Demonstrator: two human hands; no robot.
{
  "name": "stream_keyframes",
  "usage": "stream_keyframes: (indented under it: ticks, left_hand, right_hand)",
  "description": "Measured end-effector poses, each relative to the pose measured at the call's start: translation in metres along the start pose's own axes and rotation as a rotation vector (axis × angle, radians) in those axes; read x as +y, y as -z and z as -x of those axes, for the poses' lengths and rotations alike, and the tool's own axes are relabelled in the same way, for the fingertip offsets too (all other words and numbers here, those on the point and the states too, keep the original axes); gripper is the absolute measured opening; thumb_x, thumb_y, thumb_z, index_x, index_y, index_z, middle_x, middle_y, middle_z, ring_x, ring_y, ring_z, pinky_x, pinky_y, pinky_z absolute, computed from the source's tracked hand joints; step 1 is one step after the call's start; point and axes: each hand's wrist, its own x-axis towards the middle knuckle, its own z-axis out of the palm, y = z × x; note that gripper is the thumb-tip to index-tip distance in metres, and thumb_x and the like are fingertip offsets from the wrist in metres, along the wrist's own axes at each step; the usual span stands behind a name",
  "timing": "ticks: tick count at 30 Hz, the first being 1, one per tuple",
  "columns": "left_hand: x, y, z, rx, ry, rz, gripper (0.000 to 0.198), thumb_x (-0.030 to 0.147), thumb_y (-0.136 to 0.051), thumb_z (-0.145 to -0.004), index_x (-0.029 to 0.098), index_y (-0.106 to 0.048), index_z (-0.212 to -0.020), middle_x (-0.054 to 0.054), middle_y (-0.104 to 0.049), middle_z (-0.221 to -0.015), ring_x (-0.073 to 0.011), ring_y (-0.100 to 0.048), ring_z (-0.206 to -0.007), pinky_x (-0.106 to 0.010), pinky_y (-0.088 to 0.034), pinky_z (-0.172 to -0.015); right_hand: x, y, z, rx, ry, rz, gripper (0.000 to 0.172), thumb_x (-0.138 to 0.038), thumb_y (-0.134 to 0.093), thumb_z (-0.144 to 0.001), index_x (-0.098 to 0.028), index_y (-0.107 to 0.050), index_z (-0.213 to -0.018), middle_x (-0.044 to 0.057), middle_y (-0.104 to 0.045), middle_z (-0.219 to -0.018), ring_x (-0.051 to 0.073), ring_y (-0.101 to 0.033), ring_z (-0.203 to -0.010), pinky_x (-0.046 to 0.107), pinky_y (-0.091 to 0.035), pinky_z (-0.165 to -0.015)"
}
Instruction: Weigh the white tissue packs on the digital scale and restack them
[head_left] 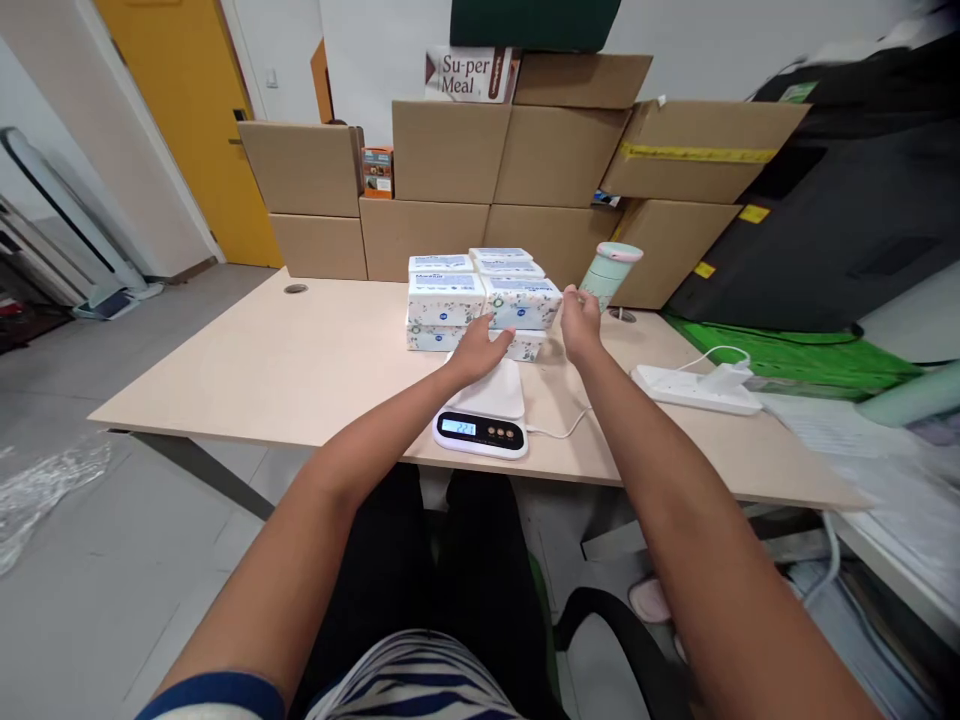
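Several white tissue packs with blue print are stacked in two layers on the light wooden table (300,370). Both my arms reach forward to the front right pack (523,301) of the top layer. My left hand (480,350) is at its lower left corner, fingers spread and open. My right hand (580,322) is at its right end, fingers curved against the pack's side. A white digital kitchen scale (486,415) with a lit display sits just in front of the stack, under my left hand.
A mint green tumbler (609,272) stands behind my right hand. A white power strip (694,389) with a plugged charger lies to the right. Cardboard boxes (450,160) are stacked along the table's far edge. A yellow door (191,110) is at the back left.
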Motion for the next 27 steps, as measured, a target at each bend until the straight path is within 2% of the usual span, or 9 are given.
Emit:
stream_keyframes:
  ticks: [2, 4, 7, 9, 11, 13, 16, 23, 27]
  left_hand:
    - [-0.01, 0.015, -0.007, 0.191, -0.155, -0.047, 0.049, 0.045, -0.057, -0.105, 0.019, -0.062, -0.146, -0.02, -0.06, -0.166, -0.0329, -0.052, -0.16, -0.048, -0.039, -0.134]
    - [-0.026, 0.042, -0.02, 0.441, -0.25, -0.063, 0.037, 0.041, -0.056, -0.106, 0.022, -0.063, -0.137, -0.018, -0.065, -0.155, -0.0311, -0.057, -0.153, -0.049, -0.039, -0.134]
    - [-0.054, 0.087, -0.044, 0.68, -0.16, -0.068, 0.044, 0.05, -0.068, -0.101, 0.023, -0.058, -0.135, -0.019, -0.064, -0.15, -0.034, -0.057, -0.149, -0.054, -0.04, -0.132]
    - [-0.071, 0.11, -0.054, 0.606, -0.131, -0.134, 0.072, 0.055, -0.087, -0.084, 0.023, -0.054, -0.14, -0.019, -0.06, -0.155, -0.0385, -0.052, -0.154, -0.057, -0.038, -0.133]
    - [-0.084, 0.123, -0.055, 0.418, -0.175, -0.19, 0.1, 0.052, -0.098, -0.068, 0.023, -0.049, -0.15, -0.02, -0.054, -0.166, -0.0418, -0.045, -0.161, -0.058, -0.034, -0.136]
    - [-0.09, 0.128, -0.05, 0.26, -0.19, -0.157, 0.114, 0.05, -0.1, -0.062, 0.024, -0.043, -0.157, -0.021, -0.049, -0.173, -0.043, -0.043, -0.164, -0.058, -0.033, -0.136]
    - [-0.089, 0.123, -0.039, 0.15, -0.147, 0.027, 0.113, 0.051, -0.096, -0.066, 0.021, -0.041, -0.159, -0.022, -0.051, -0.171, -0.0412, -0.049, -0.161, -0.055, -0.04, -0.133]
    - [-0.075, 0.097, -0.012, 0.174, -0.027, 0.482, 0.084, 0.042, -0.095, -0.07, 0.02, -0.054, -0.14, -0.019, -0.067, -0.155, -0.0341, -0.065, -0.145, -0.046, -0.055, -0.118]
    - [-0.071, 0.096, -0.005, 0.341, 0.15, 0.574, 0.075, 0.051, -0.096, -0.077, 0.023, -0.057, -0.134, -0.018, -0.07, -0.151, -0.0332, -0.067, -0.141, -0.046, -0.055, -0.115]
  right_hand:
    - [-0.005, 0.005, -0.001, 0.074, -0.012, 0.052, 0.06, -0.06, -0.051, -0.103, -0.018, -0.06, -0.145, 0.019, -0.067, -0.138, 0.035, -0.066, -0.134, 0.059, -0.051, -0.12]
    - [-0.015, 0.011, 0.0, 0.084, 0.157, 0.136, 0.057, -0.053, -0.051, -0.104, -0.018, -0.059, -0.148, 0.02, -0.064, -0.147, 0.036, -0.062, -0.141, 0.06, -0.047, -0.125]
    - [-0.045, 0.007, 0.007, -0.147, 0.506, 0.338, 0.054, -0.047, -0.054, -0.103, -0.019, -0.063, -0.148, 0.021, -0.068, -0.148, 0.038, -0.061, -0.142, 0.06, -0.047, -0.124]
    - [-0.073, -0.009, 0.015, -0.42, 0.663, 0.504, 0.054, -0.047, -0.059, -0.103, -0.019, -0.066, -0.149, 0.02, -0.072, -0.146, 0.04, -0.063, -0.14, 0.059, -0.048, -0.121]
    - [-0.1, -0.03, 0.027, -0.639, 0.755, 0.661, 0.055, -0.048, -0.064, -0.102, -0.018, -0.068, -0.148, 0.021, -0.072, -0.148, 0.042, -0.063, -0.14, 0.059, -0.049, -0.12]
    - [-0.118, -0.049, 0.039, -0.727, 0.784, 0.783, 0.053, -0.048, -0.063, -0.103, -0.015, -0.072, -0.143, 0.023, -0.072, -0.148, 0.043, -0.064, -0.14, 0.058, -0.049, -0.119]
    - [-0.125, -0.062, 0.054, -0.703, 0.758, 0.856, 0.048, -0.044, -0.055, -0.107, -0.013, -0.075, -0.138, 0.024, -0.074, -0.143, 0.042, -0.065, -0.139, 0.062, -0.046, -0.121]
    - [-0.106, -0.048, 0.078, -0.75, 0.828, 0.833, 0.061, -0.041, -0.059, -0.101, -0.017, -0.064, -0.157, 0.02, -0.068, -0.16, 0.045, -0.042, -0.165, 0.086, -0.003, -0.133]
    - [-0.114, -0.048, 0.096, -0.83, 0.765, 0.785, 0.069, -0.044, -0.056, -0.105, -0.014, -0.054, -0.167, 0.023, -0.05, -0.176, 0.046, -0.04, -0.167, 0.082, -0.013, -0.135]
